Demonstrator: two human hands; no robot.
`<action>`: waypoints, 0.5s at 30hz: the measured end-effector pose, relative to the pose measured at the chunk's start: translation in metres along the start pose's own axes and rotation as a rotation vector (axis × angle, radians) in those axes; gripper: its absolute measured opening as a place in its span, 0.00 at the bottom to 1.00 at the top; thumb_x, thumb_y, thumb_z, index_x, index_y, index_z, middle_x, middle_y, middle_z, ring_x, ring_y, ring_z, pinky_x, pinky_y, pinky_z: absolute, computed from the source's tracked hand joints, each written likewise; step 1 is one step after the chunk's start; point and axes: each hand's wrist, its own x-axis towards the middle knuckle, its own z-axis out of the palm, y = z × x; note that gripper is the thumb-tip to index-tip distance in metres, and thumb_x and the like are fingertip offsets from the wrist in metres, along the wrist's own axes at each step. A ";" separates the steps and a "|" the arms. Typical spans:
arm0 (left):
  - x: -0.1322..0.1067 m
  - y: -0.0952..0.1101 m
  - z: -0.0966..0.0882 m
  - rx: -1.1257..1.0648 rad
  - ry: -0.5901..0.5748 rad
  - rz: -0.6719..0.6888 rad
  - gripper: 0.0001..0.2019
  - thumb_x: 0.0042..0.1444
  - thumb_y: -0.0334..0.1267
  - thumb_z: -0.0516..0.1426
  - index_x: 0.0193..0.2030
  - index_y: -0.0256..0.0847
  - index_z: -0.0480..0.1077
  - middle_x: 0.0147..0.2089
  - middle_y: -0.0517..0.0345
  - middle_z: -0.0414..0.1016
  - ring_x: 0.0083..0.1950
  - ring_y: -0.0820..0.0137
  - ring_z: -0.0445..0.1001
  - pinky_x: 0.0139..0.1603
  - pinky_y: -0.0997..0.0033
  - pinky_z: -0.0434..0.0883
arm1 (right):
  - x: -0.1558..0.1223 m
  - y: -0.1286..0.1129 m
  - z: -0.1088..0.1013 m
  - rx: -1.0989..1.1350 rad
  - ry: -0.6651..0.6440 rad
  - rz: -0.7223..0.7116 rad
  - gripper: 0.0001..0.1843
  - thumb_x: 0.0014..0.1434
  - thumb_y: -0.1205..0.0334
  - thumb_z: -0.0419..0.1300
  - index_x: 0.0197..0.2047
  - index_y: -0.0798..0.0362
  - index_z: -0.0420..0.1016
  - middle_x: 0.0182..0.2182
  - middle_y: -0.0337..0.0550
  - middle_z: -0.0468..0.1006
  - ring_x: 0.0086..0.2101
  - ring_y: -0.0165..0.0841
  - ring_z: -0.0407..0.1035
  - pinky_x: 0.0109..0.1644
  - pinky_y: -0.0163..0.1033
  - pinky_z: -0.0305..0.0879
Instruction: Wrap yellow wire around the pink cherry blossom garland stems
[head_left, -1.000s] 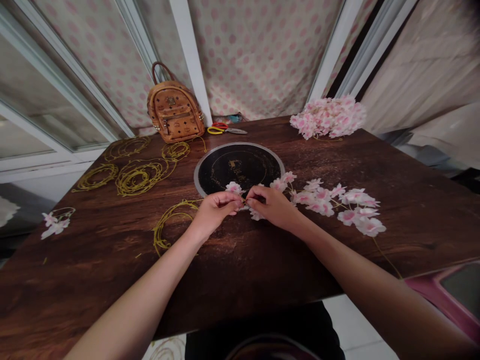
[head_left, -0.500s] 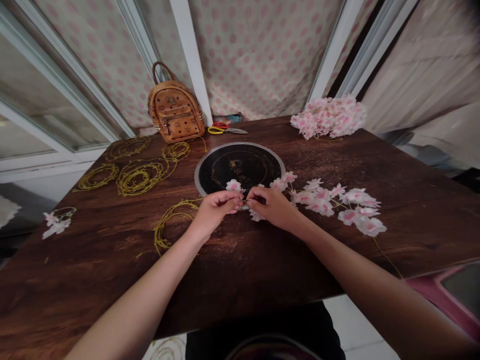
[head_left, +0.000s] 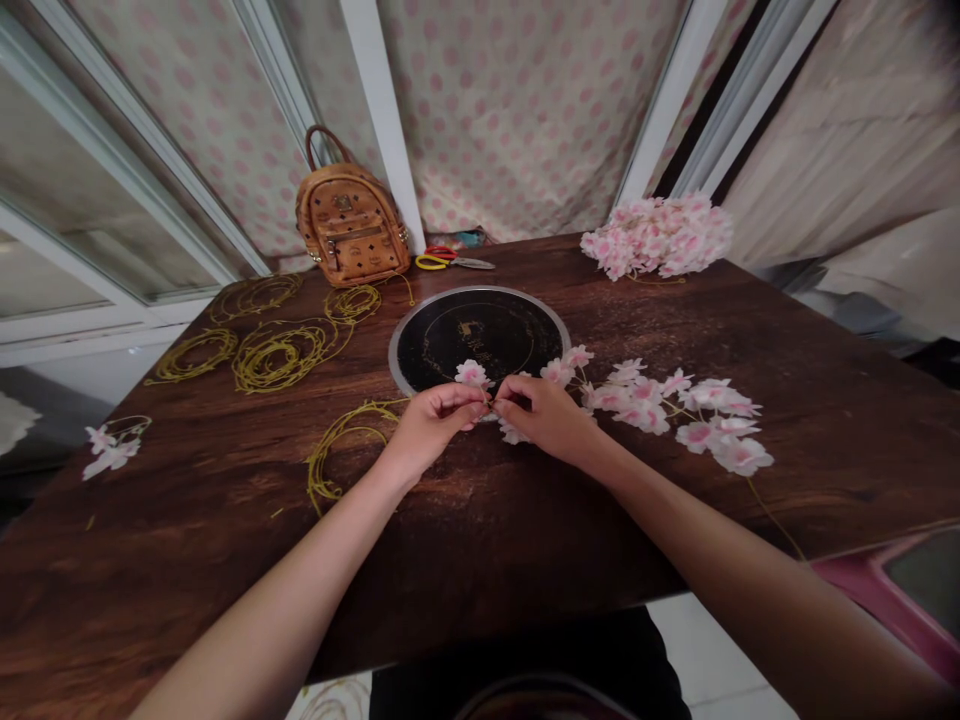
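My left hand (head_left: 435, 425) and my right hand (head_left: 544, 412) meet fingertip to fingertip just in front of a round black cooktop (head_left: 478, 335) set in the wooden table (head_left: 225, 520). Both pinch a thin yellow-green wire strung with pink-white cloth blossoms, the flower garland (head_left: 660, 405), which trails off to the right across the table. One blossom (head_left: 471, 374) sticks up above my left fingers. The wire's loose coil (head_left: 337, 450) lies to the left of my left wrist.
Several yellow-green wire coils (head_left: 281, 350) lie at the back left. A tan backpack (head_left: 350, 222) and scissors (head_left: 450, 260) sit at the far edge. A heap of pink blossoms (head_left: 660, 237) is at the back right; a few blossoms (head_left: 111, 450) lie far left.
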 end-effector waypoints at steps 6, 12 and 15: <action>0.000 -0.001 0.002 0.025 0.000 0.023 0.10 0.50 0.37 0.64 0.39 0.36 0.77 0.37 0.54 0.79 0.34 0.73 0.73 0.36 0.74 0.69 | 0.001 0.001 0.001 -0.011 -0.011 0.006 0.07 0.57 0.63 0.53 0.31 0.53 0.70 0.26 0.40 0.73 0.28 0.30 0.65 0.33 0.38 0.55; 0.000 0.000 0.003 0.000 0.047 0.010 0.09 0.50 0.37 0.64 0.37 0.35 0.78 0.34 0.56 0.78 0.33 0.75 0.71 0.35 0.76 0.69 | 0.001 0.001 0.001 0.015 -0.012 -0.009 0.06 0.57 0.64 0.54 0.30 0.53 0.70 0.26 0.39 0.73 0.28 0.29 0.64 0.33 0.37 0.55; 0.000 -0.001 0.004 -0.019 0.061 0.008 0.09 0.50 0.37 0.64 0.36 0.35 0.78 0.33 0.56 0.77 0.33 0.75 0.71 0.35 0.77 0.68 | 0.000 0.000 0.000 0.021 -0.015 -0.013 0.06 0.57 0.64 0.54 0.30 0.53 0.70 0.25 0.38 0.72 0.28 0.29 0.63 0.33 0.36 0.54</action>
